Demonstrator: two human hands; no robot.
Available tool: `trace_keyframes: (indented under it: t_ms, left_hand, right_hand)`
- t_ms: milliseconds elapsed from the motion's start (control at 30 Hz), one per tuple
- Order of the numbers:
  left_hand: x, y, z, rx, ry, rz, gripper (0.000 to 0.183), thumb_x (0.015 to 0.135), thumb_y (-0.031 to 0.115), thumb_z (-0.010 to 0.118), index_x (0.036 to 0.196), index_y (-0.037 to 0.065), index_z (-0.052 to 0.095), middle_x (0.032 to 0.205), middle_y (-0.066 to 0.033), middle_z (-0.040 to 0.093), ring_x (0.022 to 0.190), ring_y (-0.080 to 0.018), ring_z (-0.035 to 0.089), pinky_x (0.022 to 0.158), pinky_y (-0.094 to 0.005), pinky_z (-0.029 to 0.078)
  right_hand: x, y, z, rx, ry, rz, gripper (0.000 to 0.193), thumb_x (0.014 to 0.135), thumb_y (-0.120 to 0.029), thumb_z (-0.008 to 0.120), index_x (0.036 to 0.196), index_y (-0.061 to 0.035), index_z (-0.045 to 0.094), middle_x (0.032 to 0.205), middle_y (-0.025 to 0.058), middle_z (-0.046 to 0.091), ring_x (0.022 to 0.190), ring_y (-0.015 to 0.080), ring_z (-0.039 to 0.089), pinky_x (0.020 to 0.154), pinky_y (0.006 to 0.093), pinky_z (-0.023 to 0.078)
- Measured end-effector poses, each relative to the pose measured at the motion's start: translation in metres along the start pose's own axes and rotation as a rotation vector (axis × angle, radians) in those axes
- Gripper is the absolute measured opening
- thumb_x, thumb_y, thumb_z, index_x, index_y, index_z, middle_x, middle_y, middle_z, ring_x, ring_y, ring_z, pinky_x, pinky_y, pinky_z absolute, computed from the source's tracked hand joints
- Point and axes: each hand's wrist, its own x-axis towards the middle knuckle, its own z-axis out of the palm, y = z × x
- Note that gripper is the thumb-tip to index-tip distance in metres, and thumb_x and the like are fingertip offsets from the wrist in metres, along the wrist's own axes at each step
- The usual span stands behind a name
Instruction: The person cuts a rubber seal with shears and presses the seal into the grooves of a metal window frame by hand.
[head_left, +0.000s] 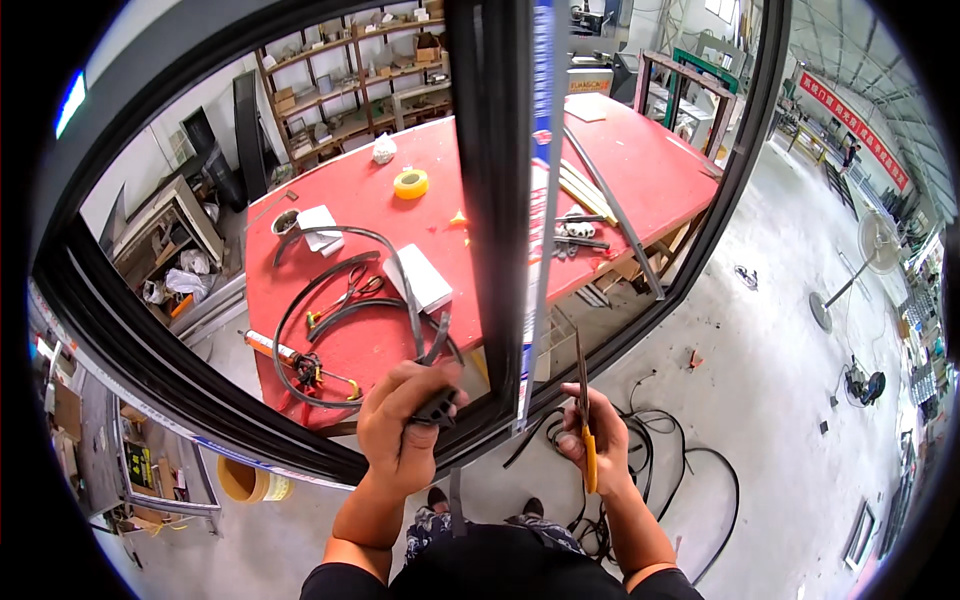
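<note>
My left hand (405,420) is closed around a black rubber seal strip (437,408). Its hollow cut end faces me between thumb and fingers. Behind the hand, black strip (278,330) curls in loops over the red table. My right hand (598,440) grips a pair of scissors (588,455) with orange handles, blades pointing up. The blades look closed together and stand apart from the strip. A large dark window frame (490,240) stands upright before me, its thick middle bar rising between my two hands.
On the red table (400,235) lie a caulking gun (275,348), yellow tape roll (410,184), white box (418,278) and red-handled pliers (350,295). Black strip (690,450) coils on the floor at right. A yellow bucket (245,480) stands left; a fan (850,265) stands far right.
</note>
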Motion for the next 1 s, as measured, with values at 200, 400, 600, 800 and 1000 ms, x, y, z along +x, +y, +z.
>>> trace_keyframes:
  t_ms: [200, 400, 600, 800, 1000]
  left_hand:
    - [0.010, 0.033, 0.059, 0.086, 0.036, 0.518, 0.028, 0.089, 0.019, 0.066, 0.110, 0.003, 0.057, 0.086, -0.0113, 0.069, 0.060, -0.0290, 0.062, 0.057, -0.0393, 0.053]
    - [0.048, 0.053, 0.108, -0.057, -0.139, 0.474, 0.031, 0.092, 0.013, 0.060, 0.122, 0.008, 0.051, 0.091, -0.0131, 0.061, 0.064, -0.0204, 0.058, 0.054, -0.0302, 0.049]
    - [0.061, 0.018, 0.127, -0.269, -0.253, -0.038, 0.039, 0.104, 0.028, 0.053, 0.129, 0.000, 0.051, 0.084, -0.0033, 0.057, 0.073, -0.0103, 0.055, 0.064, -0.0245, 0.044]
    - [0.045, 0.016, 0.117, -0.399, -0.520, -0.414, 0.032, 0.102, 0.024, 0.057, 0.126, 0.003, 0.059, 0.075, 0.0023, 0.050, 0.063, -0.0047, 0.047, 0.057, -0.0197, 0.038]
    - [0.027, 0.037, 0.066, -0.410, -0.594, -0.687, 0.027, 0.101, 0.019, 0.059, 0.123, 0.003, 0.062, 0.081, 0.0011, 0.054, 0.068, -0.0048, 0.047, 0.060, -0.0204, 0.039]
  right_hand:
    - [-0.015, -0.017, -0.084, -0.047, 0.006, -0.048, 0.061, 0.079, -0.009, 0.082, 0.133, -0.0002, 0.054, 0.096, 0.0041, 0.058, 0.083, 0.0088, 0.056, 0.075, 0.0230, 0.047]
    - [-0.023, -0.022, -0.122, 0.073, -0.006, 0.022, 0.058, 0.086, -0.018, 0.078, 0.135, -0.0008, 0.051, 0.092, 0.0013, 0.054, 0.078, 0.0074, 0.050, 0.069, 0.0205, 0.041]
    - [-0.045, -0.022, -0.142, -0.088, 0.050, -0.022, 0.060, 0.084, -0.016, 0.080, 0.135, -0.0026, 0.053, 0.090, -0.0003, 0.055, 0.077, 0.0059, 0.049, 0.068, 0.0200, 0.040]
    - [-0.026, -0.073, -0.151, -0.582, 0.094, -0.281, 0.063, 0.069, -0.025, 0.089, 0.121, -0.0023, 0.062, 0.085, 0.0079, 0.057, 0.074, 0.0197, 0.054, 0.067, 0.0315, 0.046]
    - [0.018, -0.152, -0.100, -1.154, -0.151, -0.674, 0.065, 0.066, -0.040, 0.086, 0.118, -0.0066, 0.066, 0.084, 0.0067, 0.056, 0.083, 0.0274, 0.057, 0.072, 0.0381, 0.049]
